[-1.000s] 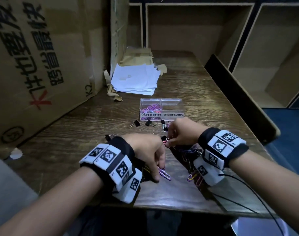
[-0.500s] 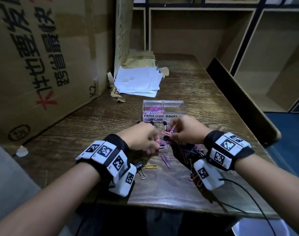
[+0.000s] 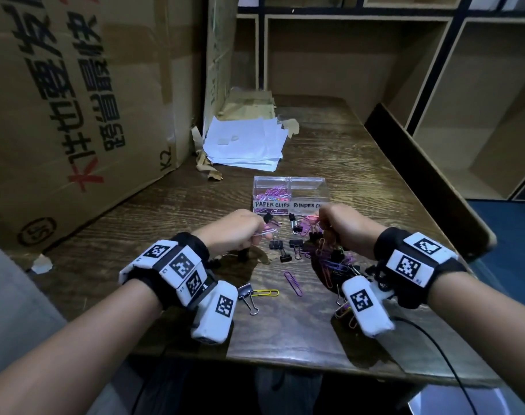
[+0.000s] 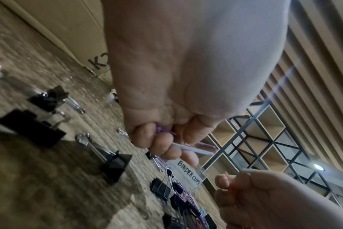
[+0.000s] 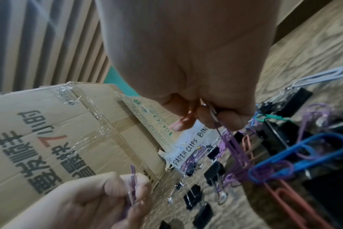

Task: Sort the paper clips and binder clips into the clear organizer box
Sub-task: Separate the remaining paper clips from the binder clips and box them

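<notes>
While both hands hover just short of the clear organizer box (image 3: 291,193), the whole question is which compartment lies ahead of which grip. The box sits on the wooden surface (image 3: 171,211) straight in front of the person, long side facing them, with the half labelled PAPER CLIPS on the left and BINDER CLIPS on the right. Some purple paper clips already lie in the left half; the right half looks empty from here.

The left hand (image 3: 237,232) has its fingers curled tight round a few purple and pale paper clips (image 4: 186,147), their long axes sticking out forward past the fingertips toward the box. It sits just in front of the paper clip side, so it is the nearer hand for that drop, needing only a short reach forward and up over the front wall.

The right hand (image 3: 342,226) is also closed in a pinch, on a dangling tangle of purple paper clips (image 5: 231,148) that hangs down toward the heap. It sits in front of the binder clip half, so I would judge its load must cross leftward to land correctly.

Between and below the hands, black binder clips (image 3: 277,245) and a mixed heap of clips (image 3: 333,262) remain scattered on the surface, so plenty of sorting is left.
</notes>
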{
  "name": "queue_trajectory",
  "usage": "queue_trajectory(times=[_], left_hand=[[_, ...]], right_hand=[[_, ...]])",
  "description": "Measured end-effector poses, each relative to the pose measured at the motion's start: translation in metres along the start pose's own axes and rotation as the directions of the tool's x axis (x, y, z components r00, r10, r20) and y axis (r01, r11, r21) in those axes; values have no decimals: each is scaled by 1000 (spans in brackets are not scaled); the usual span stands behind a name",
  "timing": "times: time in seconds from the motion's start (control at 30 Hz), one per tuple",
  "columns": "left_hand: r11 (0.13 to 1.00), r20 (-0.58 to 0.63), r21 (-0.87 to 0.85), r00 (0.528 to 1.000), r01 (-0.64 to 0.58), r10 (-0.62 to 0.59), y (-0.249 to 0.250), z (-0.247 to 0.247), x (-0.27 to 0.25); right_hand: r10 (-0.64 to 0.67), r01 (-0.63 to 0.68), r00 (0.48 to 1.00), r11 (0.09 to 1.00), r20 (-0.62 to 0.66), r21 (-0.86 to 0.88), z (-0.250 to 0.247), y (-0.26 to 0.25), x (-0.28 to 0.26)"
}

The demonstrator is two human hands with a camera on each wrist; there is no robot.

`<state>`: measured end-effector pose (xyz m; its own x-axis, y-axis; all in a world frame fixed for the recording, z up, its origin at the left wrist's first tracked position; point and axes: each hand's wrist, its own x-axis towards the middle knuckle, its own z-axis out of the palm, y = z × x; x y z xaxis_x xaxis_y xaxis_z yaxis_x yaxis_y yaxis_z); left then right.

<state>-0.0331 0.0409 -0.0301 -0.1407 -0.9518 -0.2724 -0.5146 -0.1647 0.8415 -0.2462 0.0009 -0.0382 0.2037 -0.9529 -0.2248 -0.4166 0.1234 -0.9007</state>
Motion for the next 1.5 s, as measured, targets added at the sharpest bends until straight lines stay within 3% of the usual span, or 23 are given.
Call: queue_trajectory(times=[0.17, 0.27, 0.37, 0.47, 0.6, 0.77, 0.93, 1.03, 1.13, 1.2, 1.27, 1.33, 1.4, 1.5], left_hand=[[971, 87, -208, 991, 119, -102, 7, 4, 3], [954, 20, -286, 996, 86, -84, 14, 1, 13], [943, -107, -329, 991, 42, -81, 25, -7, 30], [952, -214, -307, 975, -14, -55, 39, -17, 54], [967, -287, -242, 958, -77, 4, 49, -23, 86], [992, -339, -62, 937, -110, 83, 47, -16, 101], [969, -372, 148, 897, -199, 241, 56, -14, 78], [957, -341, 203, 901, -208, 268, 53, -17, 64], [909, -161, 372, 951, -191, 265, 50, -21, 42], [805, 49, 553, 973, -214, 226, 47, -20, 27], [698, 258, 668, 960, -256, 105, 43, -17, 12], [682, 383, 688, 922, -247, -53, 38, -11, -1], [657, 407, 714, 907, -240, -111, 30, -3, -10], [592, 324, 763, 946, -261, -2, 13, 11, -18]], right_hand=[[53, -65, 996, 984, 75, 166, 10, -3, 2], [34, -65, 993, 957, 111, 284, 12, -20, 5], [-34, 15, 999, 881, 30, 472, 13, -44, 20], [-43, 73, 997, 780, -63, 622, 16, -69, 46], [6, 104, 987, 749, -163, 655, 26, -91, 84], [-38, 84, 996, 751, -84, 655, 38, -81, 108], [-153, 157, 987, 815, -53, 558, 28, -63, 103], [-186, 201, 979, 856, -78, 477, 13, -58, 93], [-201, 202, 979, 953, -31, 226, -6, -48, 70], [-174, 177, 984, 979, 44, -100, -19, -39, 52], [-112, 168, 983, 856, 143, -489, -28, -28, 38], [-32, 180, 975, 688, 219, -703, -31, -17, 27], [-1, 182, 972, 635, 234, -751, -29, -7, 18], [-66, 226, 969, 629, 238, -744, -21, 4, 8]])
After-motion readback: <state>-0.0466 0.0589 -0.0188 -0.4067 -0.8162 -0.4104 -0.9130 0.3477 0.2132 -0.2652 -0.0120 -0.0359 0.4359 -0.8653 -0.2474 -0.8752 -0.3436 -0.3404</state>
